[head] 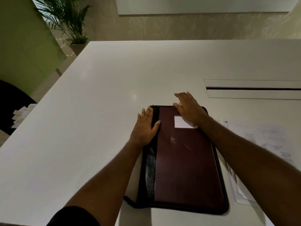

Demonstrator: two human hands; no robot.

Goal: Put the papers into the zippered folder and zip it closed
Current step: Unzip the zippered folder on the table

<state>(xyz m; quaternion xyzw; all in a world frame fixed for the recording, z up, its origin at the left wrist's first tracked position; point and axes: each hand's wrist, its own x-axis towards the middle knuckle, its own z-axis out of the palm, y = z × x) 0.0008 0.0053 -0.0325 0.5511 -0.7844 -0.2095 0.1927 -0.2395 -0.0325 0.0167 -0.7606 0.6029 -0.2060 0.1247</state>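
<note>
A dark red zippered folder (184,165) with a black spine and black zipper edge lies flat and closed on the white table (97,103). A white lined label (180,122) sits near its far end. My left hand (145,128) rests flat, fingers spread, on the folder's far left corner over the black spine. My right hand (189,108) lies on the far edge of the folder, fingers curled over the top rim; whether it pinches the zipper pull is hidden. A stack of printed papers (263,144) lies on the table to the right of the folder, partly under my right forearm.
A long cable slot with a lid (252,88) is set into the table at the far right. Small white paper slips (21,115) lie on something dark beyond the table's left edge. A potted palm (71,22) stands far left on the floor.
</note>
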